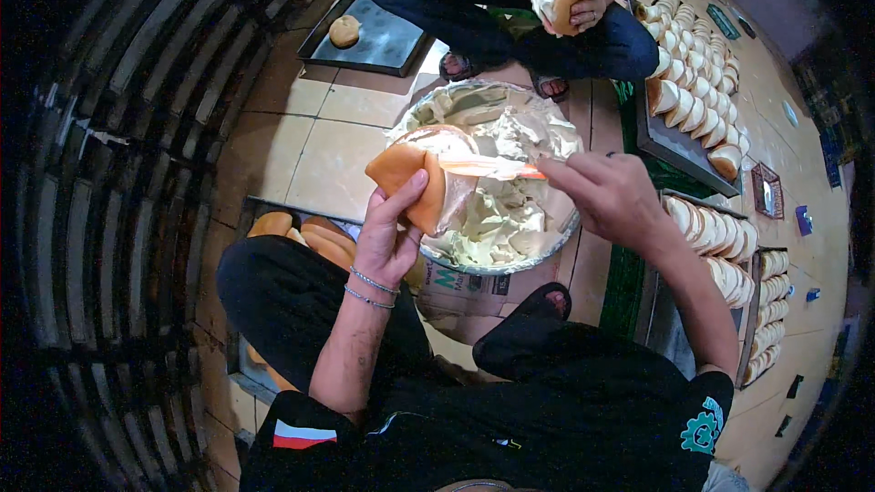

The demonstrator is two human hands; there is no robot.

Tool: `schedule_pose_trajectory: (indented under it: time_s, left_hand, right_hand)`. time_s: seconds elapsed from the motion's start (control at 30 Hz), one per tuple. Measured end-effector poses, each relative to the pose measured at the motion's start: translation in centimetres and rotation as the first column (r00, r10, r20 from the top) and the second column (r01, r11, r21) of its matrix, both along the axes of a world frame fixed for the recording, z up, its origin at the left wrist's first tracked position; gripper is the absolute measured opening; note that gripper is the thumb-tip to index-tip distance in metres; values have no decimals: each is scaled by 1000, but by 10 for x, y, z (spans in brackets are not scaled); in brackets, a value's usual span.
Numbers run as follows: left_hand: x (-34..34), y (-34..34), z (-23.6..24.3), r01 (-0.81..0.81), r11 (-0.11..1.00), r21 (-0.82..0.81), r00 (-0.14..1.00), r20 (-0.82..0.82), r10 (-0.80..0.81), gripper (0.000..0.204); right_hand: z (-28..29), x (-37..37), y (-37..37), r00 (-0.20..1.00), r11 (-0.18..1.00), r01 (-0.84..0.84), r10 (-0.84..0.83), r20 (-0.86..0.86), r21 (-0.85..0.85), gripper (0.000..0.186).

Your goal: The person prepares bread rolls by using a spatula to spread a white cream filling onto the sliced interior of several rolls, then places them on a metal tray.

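Note:
My left hand (390,232) holds a split golden bun (401,173) upright over the left part of a wide round tub (428,109) of pale cream (501,219). My right hand (602,200) grips an orange spreading tool (518,170), its cream-coated blade lying across the bun's opened side. Part of that blade and the bun's inner face are lit brightly, so their edges are hard to make out.
A co-worker's hands (586,9) hold a filled bun opposite me. Trays of cream-filled buns (693,91) line the right. A tray (319,46) with one bun is at upper left, more buns (324,239) by my left knee. Dark slats (118,219) border the left.

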State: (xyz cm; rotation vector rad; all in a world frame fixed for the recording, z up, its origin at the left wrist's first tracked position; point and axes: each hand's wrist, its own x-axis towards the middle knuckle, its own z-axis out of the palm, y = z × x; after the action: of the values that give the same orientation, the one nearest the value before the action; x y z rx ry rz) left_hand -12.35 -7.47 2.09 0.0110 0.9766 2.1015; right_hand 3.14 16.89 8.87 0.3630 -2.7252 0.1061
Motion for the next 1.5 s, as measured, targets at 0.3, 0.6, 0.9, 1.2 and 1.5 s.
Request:
schedule_pose_trajectory:
  time_s: [0.3,0.6,0.9,1.2,1.5]
  left_hand:
    - [-11,0,-7,-207,977,59,956,223,189,37]
    - [-11,-3,-15,-141,987,79,960,255,116,35]
    - [-13,-1,-22,-33,983,181,968,252,-14,43]
    - [-18,-12,-22,-62,889,454,927,357,-117,47]
    - [-1,1,6,4,1000,17,999,-53,-3,40]
  right_hand:
    - [-27,14,-37,999,999,-42,43,-27,32,52]
    - [-18,-4,-20,996,890,87,-89,16,-447,27]
    - [-35,-16,-11,982,890,71,-142,-125,-451,30]
    - [-36,-7,6,989,992,-19,0,-150,-122,44]
    - [5,-15,13,998,968,41,-50,-31,-249,32]
